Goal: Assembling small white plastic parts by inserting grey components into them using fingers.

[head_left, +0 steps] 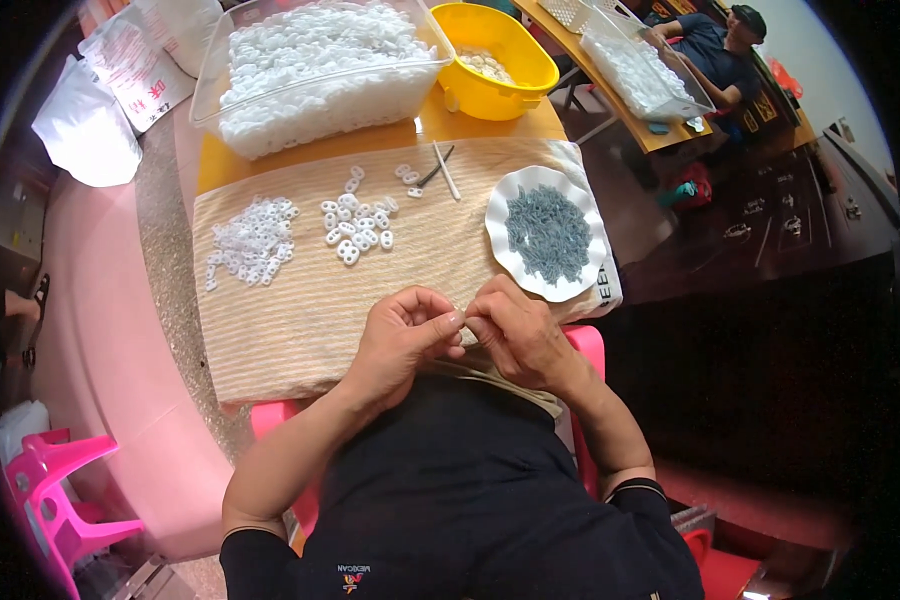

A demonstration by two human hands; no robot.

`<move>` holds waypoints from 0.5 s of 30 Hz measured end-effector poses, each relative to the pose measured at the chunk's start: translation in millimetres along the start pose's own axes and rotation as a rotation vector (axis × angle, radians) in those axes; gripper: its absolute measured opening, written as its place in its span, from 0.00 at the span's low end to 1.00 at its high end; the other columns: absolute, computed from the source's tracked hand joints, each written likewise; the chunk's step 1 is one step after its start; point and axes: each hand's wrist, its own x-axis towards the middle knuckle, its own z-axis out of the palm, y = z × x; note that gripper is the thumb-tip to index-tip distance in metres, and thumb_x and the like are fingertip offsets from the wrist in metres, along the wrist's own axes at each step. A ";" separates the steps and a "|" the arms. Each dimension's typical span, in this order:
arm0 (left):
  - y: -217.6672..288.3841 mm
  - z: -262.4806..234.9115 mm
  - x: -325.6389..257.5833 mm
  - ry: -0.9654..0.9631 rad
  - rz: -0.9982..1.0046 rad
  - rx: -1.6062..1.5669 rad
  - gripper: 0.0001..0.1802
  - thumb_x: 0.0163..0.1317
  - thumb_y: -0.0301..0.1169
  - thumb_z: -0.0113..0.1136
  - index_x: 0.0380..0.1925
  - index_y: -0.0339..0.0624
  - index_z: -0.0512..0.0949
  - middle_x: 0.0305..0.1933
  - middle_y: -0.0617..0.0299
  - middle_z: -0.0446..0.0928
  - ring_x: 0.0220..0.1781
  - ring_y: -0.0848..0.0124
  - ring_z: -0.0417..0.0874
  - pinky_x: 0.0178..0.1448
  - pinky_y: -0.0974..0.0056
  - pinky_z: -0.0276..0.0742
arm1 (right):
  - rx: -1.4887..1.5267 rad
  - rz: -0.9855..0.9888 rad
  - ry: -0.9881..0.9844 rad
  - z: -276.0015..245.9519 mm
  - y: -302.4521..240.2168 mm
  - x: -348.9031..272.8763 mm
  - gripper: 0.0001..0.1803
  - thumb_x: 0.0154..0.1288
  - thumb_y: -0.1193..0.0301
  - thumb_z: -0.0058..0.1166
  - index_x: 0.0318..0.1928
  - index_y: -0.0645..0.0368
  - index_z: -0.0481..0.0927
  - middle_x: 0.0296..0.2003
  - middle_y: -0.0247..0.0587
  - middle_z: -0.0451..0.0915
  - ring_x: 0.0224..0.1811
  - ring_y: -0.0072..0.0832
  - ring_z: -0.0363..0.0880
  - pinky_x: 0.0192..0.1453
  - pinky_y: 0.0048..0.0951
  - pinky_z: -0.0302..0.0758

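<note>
My left hand [405, 340] and my right hand [522, 335] meet at the near edge of a striped cloth [290, 345]. Thumb and fingertips of both are pinched together around something tiny and pale, too small to make out. Beyond them lies a loose group of white plastic pieces with two holes [358, 225]. To its left is a heap of smaller white plastic pieces [255, 240]. A scalloped white plate [497, 222] on the right holds a mound of small grey-blue pieces [548, 232]. A white stick-like tool [446, 172] and a dark slim tool [435, 168] cross at the back.
A clear bin [205, 105] full of white pieces and a yellow tub [515, 95] stand behind the cloth. White sacks [90, 120] are at far left, a pink stool [60, 490] at lower left. Another person [715, 55] works at a second table [665, 138].
</note>
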 end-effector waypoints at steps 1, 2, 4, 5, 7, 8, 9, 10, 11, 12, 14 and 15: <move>0.1 -0.1 -0.2 0.001 0.003 -0.001 0.06 0.61 0.27 0.61 0.35 0.39 0.74 0.30 0.63 0.78 0.30 0.77 0.80 0.36 0.72 0.81 | 0.036 -0.018 0.052 3.1 2.4 -0.8 0.06 0.59 0.81 0.56 0.37 0.63 0.74 0.31 0.46 0.73 0.28 0.39 0.76 0.31 0.32 0.72; 0.3 -0.3 -0.5 0.000 0.011 -0.005 0.06 0.62 0.27 0.61 0.35 0.39 0.74 0.30 0.64 0.78 0.29 0.77 0.80 0.36 0.72 0.81 | 0.072 -0.036 0.104 6.0 4.5 -1.1 0.06 0.59 0.81 0.57 0.37 0.64 0.75 0.31 0.45 0.74 0.28 0.35 0.76 0.30 0.30 0.72; 0.4 -0.4 -1.6 0.003 0.022 -0.008 0.06 0.62 0.27 0.61 0.36 0.39 0.74 0.29 0.64 0.77 0.29 0.77 0.80 0.36 0.72 0.81 | 0.134 -0.038 0.148 11.8 6.7 0.2 0.07 0.58 0.81 0.58 0.38 0.64 0.77 0.31 0.44 0.75 0.27 0.31 0.75 0.30 0.28 0.72; 0.2 0.0 -2.0 0.009 0.022 -0.040 0.07 0.62 0.27 0.61 0.36 0.39 0.74 0.29 0.64 0.77 0.29 0.77 0.80 0.36 0.72 0.81 | 0.195 -0.036 0.193 13.5 7.0 0.7 0.07 0.58 0.81 0.59 0.38 0.64 0.78 0.31 0.43 0.76 0.26 0.27 0.75 0.29 0.25 0.71; -1.7 -0.2 -1.7 0.019 0.024 -0.073 0.07 0.62 0.27 0.61 0.37 0.39 0.73 0.29 0.64 0.77 0.29 0.77 0.80 0.37 0.72 0.81 | 0.216 -0.001 0.185 15.2 6.2 1.0 0.08 0.58 0.79 0.60 0.39 0.65 0.79 0.33 0.45 0.77 0.31 0.32 0.77 0.33 0.28 0.73; -3.7 -0.8 -0.7 0.024 0.035 -0.089 0.07 0.62 0.28 0.60 0.37 0.40 0.73 0.30 0.64 0.77 0.30 0.76 0.80 0.37 0.71 0.81 | 0.235 0.037 0.180 16.1 6.1 1.2 0.08 0.59 0.76 0.60 0.39 0.65 0.79 0.34 0.47 0.78 0.35 0.36 0.80 0.37 0.30 0.75; -4.9 -1.1 0.0 0.027 0.045 -0.104 0.07 0.63 0.28 0.60 0.37 0.40 0.73 0.30 0.63 0.77 0.30 0.76 0.80 0.37 0.71 0.81 | 0.237 0.038 0.179 17.3 6.9 1.0 0.08 0.59 0.76 0.60 0.39 0.65 0.79 0.34 0.47 0.78 0.35 0.36 0.80 0.37 0.30 0.75; -5.2 -1.7 0.2 0.028 0.044 -0.104 0.07 0.63 0.28 0.60 0.37 0.40 0.73 0.30 0.63 0.77 0.30 0.76 0.80 0.37 0.71 0.81 | 0.270 0.059 0.192 19.5 8.8 0.6 0.07 0.59 0.77 0.59 0.38 0.65 0.79 0.34 0.46 0.78 0.34 0.35 0.80 0.36 0.30 0.75; -5.3 -2.2 0.6 0.031 0.028 -0.113 0.07 0.63 0.28 0.60 0.37 0.40 0.73 0.31 0.63 0.77 0.31 0.76 0.80 0.38 0.71 0.81 | 0.304 0.081 0.204 21.6 10.6 0.0 0.06 0.60 0.77 0.58 0.38 0.65 0.79 0.34 0.46 0.79 0.34 0.34 0.79 0.36 0.29 0.75; -5.7 -3.0 1.1 0.034 0.014 -0.122 0.07 0.63 0.28 0.60 0.37 0.39 0.73 0.31 0.63 0.77 0.32 0.76 0.80 0.39 0.70 0.81 | 0.306 0.082 0.203 23.6 12.5 -0.5 0.06 0.60 0.77 0.58 0.38 0.65 0.79 0.34 0.46 0.79 0.34 0.34 0.79 0.36 0.29 0.75; -7.8 -4.0 2.5 0.033 0.014 -0.145 0.07 0.63 0.28 0.60 0.38 0.39 0.74 0.32 0.63 0.77 0.32 0.76 0.80 0.40 0.70 0.81 | 0.377 0.154 0.195 27.1 15.3 -1.5 0.05 0.61 0.78 0.57 0.37 0.66 0.78 0.33 0.46 0.78 0.33 0.32 0.78 0.35 0.27 0.74; -8.9 -4.4 2.7 0.030 0.015 -0.168 0.07 0.63 0.27 0.60 0.38 0.39 0.74 0.33 0.63 0.78 0.32 0.76 0.80 0.41 0.70 0.82 | 0.380 0.156 0.192 28.1 15.3 -1.0 0.05 0.61 0.78 0.57 0.37 0.66 0.78 0.33 0.46 0.78 0.33 0.32 0.78 0.35 0.27 0.74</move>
